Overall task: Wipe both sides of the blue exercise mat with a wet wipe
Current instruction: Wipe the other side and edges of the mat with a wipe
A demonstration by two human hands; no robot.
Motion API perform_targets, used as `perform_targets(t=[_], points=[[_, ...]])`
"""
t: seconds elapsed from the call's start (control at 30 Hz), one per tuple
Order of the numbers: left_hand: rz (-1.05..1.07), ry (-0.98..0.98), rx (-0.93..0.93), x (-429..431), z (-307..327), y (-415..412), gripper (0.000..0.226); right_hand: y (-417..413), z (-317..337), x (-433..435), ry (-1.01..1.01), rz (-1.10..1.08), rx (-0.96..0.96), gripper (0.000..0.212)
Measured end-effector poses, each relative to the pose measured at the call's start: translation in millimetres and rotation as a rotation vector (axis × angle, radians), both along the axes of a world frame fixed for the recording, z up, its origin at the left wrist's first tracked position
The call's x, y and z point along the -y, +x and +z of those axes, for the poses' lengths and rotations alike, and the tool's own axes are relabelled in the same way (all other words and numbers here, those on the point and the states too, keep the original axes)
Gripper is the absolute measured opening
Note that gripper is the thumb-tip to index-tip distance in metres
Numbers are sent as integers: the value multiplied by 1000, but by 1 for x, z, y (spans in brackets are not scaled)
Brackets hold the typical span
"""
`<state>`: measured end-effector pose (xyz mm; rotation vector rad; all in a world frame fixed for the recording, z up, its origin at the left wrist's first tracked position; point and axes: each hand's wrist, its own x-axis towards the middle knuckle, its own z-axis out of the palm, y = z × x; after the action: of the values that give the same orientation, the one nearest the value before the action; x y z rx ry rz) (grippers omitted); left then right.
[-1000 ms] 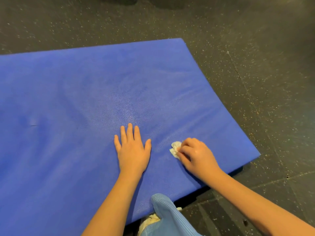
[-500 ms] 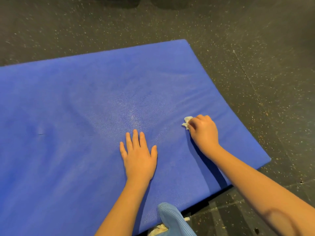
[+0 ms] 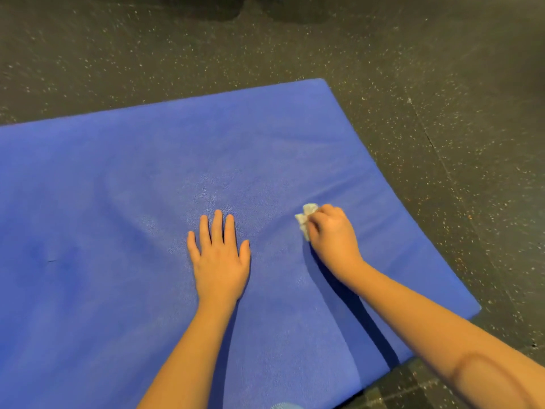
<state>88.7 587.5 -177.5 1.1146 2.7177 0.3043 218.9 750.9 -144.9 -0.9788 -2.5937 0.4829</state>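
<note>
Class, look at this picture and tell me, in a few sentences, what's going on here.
A person is wiping a blue exercise mat that lies flat on a dark speckled floor. The right hand grips a crumpled white wet wipe and presses it on the mat's right part. The left hand rests flat on the mat beside it, fingers straight, probably steadying it.

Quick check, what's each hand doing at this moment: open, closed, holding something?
Left hand: open, fingers straight, palm flat on the blue foam exercise mat.
Right hand: closed, fingers curled round a crumpled white wet wipe, on the mat.
</note>
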Motion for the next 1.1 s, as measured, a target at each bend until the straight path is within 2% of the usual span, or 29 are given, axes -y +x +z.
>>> perform_targets(t=[0.1,0.17,0.2,0.27,0.33,0.37,0.4,0.47,0.53,0.57,0.63,0.73,0.77,0.8,0.9,0.93,1.0,1.1], points=[[-4,-1,-36,0,-1,-1,62,5,-6,26,-2,392,26,41],[-3,-14,-44,-1,-2,0,62,3,-9,9,36,479,100,34],[-1,-15,-44,-1,-2,0,62,-1,-11,-4,72,428,119,28],[7,-5,-52,-1,-3,0,62,-15,-12,-30,96,160,97,21],[11,3,-54,-1,-3,-1,62,-33,-14,-38,13,-121,16,17],[12,9,-62,-1,-4,-2,61,-40,-14,-32,-24,-159,-19,18],[13,15,-67,-1,-3,-3,61,-44,-14,-22,-41,-106,-44,24],[5,50,-71,-4,0,-8,58,-43,-13,-2,-42,205,-15,34],[-17,123,-80,-10,3,-21,51,-38,-15,-7,11,474,89,32],[-28,150,-86,-17,3,-33,49,-39,-16,-20,50,513,109,28],[-23,163,-110,-34,2,-59,51,-48,-19,-50,91,363,111,14],[10,112,-80,-59,-3,-90,58,-70,-17,-73,9,-109,66,12],[12,87,-72,-64,-6,-93,60,-76,-17,-70,-35,-144,42,14],[9,68,-78,-65,-9,-94,61,-80,-17,-63,-52,-65,15,16],[3,68,-125,-66,-13,-92,61,-80,-14,-48,-50,418,87,25],[2,71,-128,-65,-13,-92,61,-82,-12,-55,-36,475,114,28],[8,77,-127,-65,-14,-93,61,-92,-11,-80,36,355,108,27],[-9,118,-140,-69,-11,-103,56,-110,-15,-112,81,-48,54,24]])
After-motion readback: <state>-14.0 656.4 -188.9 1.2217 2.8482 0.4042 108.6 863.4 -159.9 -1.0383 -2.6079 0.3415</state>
